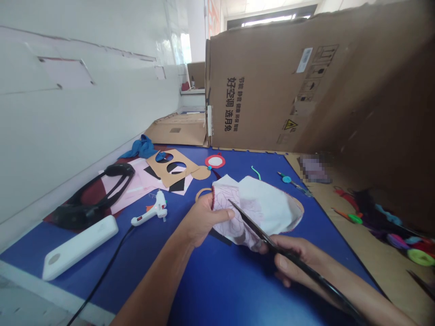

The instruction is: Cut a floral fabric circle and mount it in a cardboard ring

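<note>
A white sock-like cloth piece [272,203] with a dark red stitched edge lies across the middle of the blue tabletop. My left hand [207,215] pinches its near end, where thin line drawing shows on the pale fabric [226,201], thumb on top. On the other side, my right hand [295,258] is closed around long dark scissors [253,226]. Their pointed tip lies over the drawn fabric, close to my left thumb. Whether the blades are apart I cannot tell. Some right fingers are hidden behind the scissors and cloth.
A white glue gun [151,215] with a black cord, a white oblong case [79,246] and black straps [95,194] lie left. Behind are cut tan card [173,176] and a red ring [215,161]. A large cardboard box [272,90] walls the back; colourful craft bits [397,240] lie right.
</note>
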